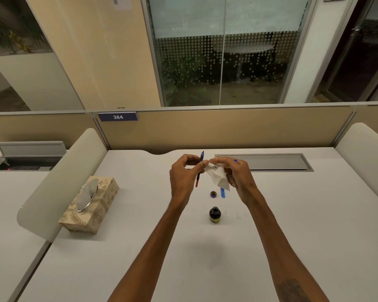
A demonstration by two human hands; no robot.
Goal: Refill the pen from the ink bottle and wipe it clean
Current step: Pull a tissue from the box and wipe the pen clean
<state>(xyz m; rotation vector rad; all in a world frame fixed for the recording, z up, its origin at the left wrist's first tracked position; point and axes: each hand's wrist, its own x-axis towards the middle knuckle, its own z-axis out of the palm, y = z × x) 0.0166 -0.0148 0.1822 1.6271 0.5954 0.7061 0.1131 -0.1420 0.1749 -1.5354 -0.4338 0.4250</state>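
Above the desk [118, 258], left hand [183, 177] pinching pen [198, 179], right hand [237, 175] clutching tissue [218, 179], pen's middle hidden.

Both arms extended; left hand [184, 173] and right hand [236, 173] raised, fingers curled, fingertips nearly meeting.

Head view, seemingly downward onto desk [140, 247]
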